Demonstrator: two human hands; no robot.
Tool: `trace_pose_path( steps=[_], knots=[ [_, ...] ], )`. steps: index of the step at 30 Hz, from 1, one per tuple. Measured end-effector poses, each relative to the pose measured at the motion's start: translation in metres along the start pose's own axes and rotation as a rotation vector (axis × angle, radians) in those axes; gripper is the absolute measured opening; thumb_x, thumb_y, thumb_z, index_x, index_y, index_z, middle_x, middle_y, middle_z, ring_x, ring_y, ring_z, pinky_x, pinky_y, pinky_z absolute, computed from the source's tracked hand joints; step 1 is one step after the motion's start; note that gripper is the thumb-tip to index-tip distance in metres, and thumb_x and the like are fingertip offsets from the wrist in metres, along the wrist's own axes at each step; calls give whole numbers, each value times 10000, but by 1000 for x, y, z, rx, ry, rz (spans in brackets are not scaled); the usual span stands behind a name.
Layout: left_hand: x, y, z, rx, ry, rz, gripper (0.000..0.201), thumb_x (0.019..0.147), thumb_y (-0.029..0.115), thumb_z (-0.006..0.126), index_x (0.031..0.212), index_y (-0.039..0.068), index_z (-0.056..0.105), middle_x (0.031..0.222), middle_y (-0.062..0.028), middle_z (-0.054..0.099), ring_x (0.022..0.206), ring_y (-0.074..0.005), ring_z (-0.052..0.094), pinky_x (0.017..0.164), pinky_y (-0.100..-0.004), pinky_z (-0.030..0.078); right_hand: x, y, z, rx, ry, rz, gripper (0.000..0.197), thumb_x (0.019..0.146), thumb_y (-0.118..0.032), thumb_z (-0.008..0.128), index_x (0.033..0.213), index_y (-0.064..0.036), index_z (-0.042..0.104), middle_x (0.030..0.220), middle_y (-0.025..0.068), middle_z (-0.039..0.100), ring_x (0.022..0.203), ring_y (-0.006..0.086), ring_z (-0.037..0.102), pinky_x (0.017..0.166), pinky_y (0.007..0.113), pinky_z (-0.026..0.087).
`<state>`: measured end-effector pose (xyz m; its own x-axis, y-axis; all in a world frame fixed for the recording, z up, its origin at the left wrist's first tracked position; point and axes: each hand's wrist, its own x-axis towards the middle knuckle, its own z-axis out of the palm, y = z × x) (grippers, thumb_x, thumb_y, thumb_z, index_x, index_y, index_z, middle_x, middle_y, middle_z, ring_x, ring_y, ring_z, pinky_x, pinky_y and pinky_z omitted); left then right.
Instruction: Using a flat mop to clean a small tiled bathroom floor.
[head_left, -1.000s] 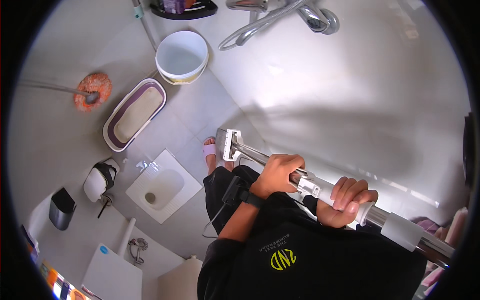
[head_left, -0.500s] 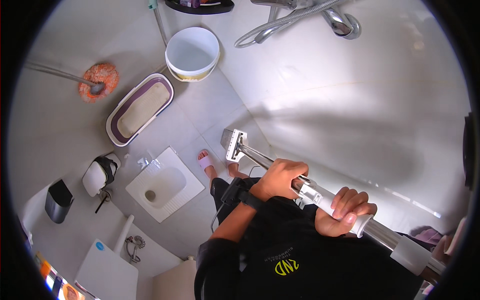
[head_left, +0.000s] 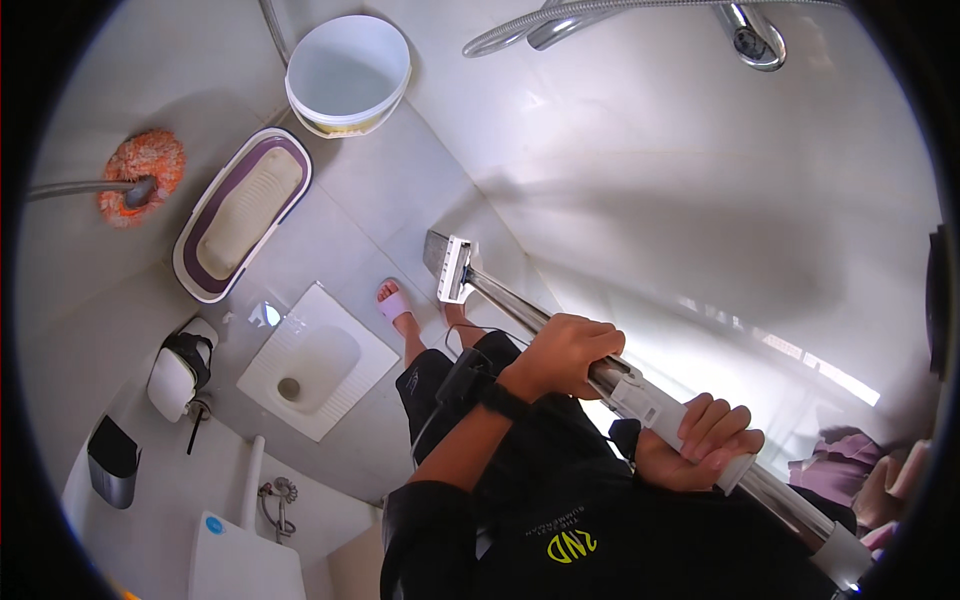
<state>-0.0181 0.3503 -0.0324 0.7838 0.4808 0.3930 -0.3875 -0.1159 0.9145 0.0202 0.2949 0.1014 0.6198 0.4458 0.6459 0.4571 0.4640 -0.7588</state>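
Observation:
A long silver pole with a white grip sleeve (head_left: 640, 398) slants across my body, and both my hands are closed around it. My left hand (head_left: 565, 355), with a dark strap at the wrist, grips the bare metal just above the white sleeve's lower end. Farther up, my right hand (head_left: 698, 445) wraps the sleeve near its upper end. At the pole's low end is a mop head (head_left: 456, 268) with a white frame and a grey flat part, held above the floor beside my feet. Whether it touches the wall cannot be made out.
A squat toilet (head_left: 318, 362) lies in the floor at left. Beyond it stand an oval purple-and-white basin (head_left: 212, 278) and a white bucket (head_left: 350, 70). An orange fluffy brush (head_left: 140, 175) leans at the left wall. A shower fitting (head_left: 750, 42) hangs on the far wall.
The view has shifted, so the basin, bucket and brush sit farther left and the fitting farther right. Both hands keep their hold on the mop pole, whose tilt has slightly steepened.

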Motion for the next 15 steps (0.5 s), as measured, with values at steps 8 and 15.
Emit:
trace_pose_path(
  steps=[8, 15],
  knots=[
    [-7, -20, 5, -51, -20, 21, 328, 494, 162, 663, 696, 95, 412, 593, -44, 450, 547, -268, 491, 463, -359, 362, -12, 6, 6, -149, 121, 14, 213, 787, -101, 539, 768, -90, 327, 615, 6, 383, 421, 44, 332, 425, 147, 300],
    [-15, -29, 8, -37, -31, 39, 337, 514, 221, 678, 711, 87, 438, 596, -50, 454, 555, -260, 503, 485, -346, 381, -22, 4, 3, -194, 194, 86, 224, 758, -108, 547, 724, -98, 327, 598, -11, 342, 438, 36, 327, 434, 150, 299]
  ],
)
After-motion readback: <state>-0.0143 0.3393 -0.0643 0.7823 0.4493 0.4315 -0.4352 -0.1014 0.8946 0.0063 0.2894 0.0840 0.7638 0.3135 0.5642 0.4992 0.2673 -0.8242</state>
